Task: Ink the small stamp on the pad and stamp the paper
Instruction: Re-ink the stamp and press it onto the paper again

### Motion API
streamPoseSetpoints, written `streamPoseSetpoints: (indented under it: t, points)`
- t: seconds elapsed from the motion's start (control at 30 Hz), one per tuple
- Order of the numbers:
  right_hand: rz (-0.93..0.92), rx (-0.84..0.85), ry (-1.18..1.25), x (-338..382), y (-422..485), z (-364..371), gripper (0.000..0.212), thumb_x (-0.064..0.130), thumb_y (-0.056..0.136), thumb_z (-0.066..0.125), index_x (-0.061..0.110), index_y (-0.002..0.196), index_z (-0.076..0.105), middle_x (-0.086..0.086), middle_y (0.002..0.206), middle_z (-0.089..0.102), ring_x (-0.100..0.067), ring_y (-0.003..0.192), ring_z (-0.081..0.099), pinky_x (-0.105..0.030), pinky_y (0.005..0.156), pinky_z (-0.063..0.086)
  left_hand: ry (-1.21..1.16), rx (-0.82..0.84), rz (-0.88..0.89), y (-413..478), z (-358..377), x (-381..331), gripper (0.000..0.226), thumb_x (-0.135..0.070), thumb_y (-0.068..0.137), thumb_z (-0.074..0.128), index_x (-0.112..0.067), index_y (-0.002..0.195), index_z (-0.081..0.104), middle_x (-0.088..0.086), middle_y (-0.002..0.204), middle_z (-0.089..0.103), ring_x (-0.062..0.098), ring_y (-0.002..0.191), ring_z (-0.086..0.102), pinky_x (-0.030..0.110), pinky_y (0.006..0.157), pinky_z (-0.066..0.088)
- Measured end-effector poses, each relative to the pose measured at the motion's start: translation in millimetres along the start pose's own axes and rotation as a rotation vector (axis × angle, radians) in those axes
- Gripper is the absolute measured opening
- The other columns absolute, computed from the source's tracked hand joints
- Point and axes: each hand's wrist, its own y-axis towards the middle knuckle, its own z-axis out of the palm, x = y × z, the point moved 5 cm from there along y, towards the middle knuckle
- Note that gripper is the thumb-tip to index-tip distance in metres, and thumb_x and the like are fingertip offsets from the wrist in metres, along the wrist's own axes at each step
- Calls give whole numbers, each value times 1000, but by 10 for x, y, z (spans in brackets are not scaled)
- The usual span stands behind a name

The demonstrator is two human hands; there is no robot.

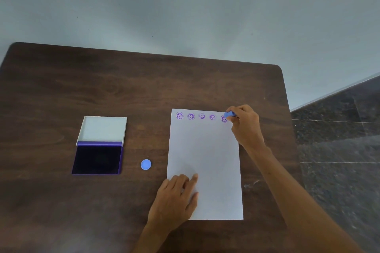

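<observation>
A white sheet of paper (205,160) lies on the dark wooden table (123,88), with a row of several purple smiley prints along its top edge. My right hand (245,125) grips the small blue stamp (229,114), tilted just above the rightmost print at the paper's top right corner. My left hand (176,197) rests flat on the paper's lower left edge, fingers spread. The ink pad (97,159) sits to the left, its dark purple pad exposed and its white lid (102,129) folded back.
A round blue cap (146,164) lies on the table between the ink pad and the paper. The table's right edge borders a dark stone floor (339,150). A pale wall stands behind the table.
</observation>
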Motion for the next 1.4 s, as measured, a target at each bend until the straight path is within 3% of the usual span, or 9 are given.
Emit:
streamPoseSetpoints:
  t: [0.23,0.63,0.93,1.23,1.4]
  points:
    - [-3,39,-6,-25,36,79,16,-7,85,63,1,97,70,-13,95,64,-15,79,54,-13,66,42,-3,-18,1,4,-7,-6,46,-43,93,49,-18,130,59,-4,93,61,11,78,56,26,65,51]
    - [-2,85,-52,13,58,127,20,-13,80,63,1,93,70,-10,90,58,-19,76,54,-27,62,49,-19,-7,-5,0,21,4,46,-44,92,51,-20,131,57,-4,95,63,11,80,57,28,68,55]
    - [-33,82,-110,84,-24,174,24,-10,75,73,0,96,68,-10,88,58,-23,74,60,-40,57,59,-12,-4,3,10,-19,-9,46,-45,90,50,-20,126,63,-5,94,66,11,78,61,24,68,54]
    - [-79,97,-230,105,-8,192,28,-18,69,66,0,90,66,-10,83,58,-24,64,56,-33,50,51,-12,-12,4,1,33,2,47,-43,90,53,-18,128,60,-5,91,62,11,78,57,28,65,53]
    - [-83,101,-221,123,-3,146,29,-19,68,63,1,88,67,-11,84,58,-27,66,57,-31,55,49,-6,-10,6,5,10,-14,46,-43,90,53,-18,128,61,-5,92,62,11,79,57,28,66,54]
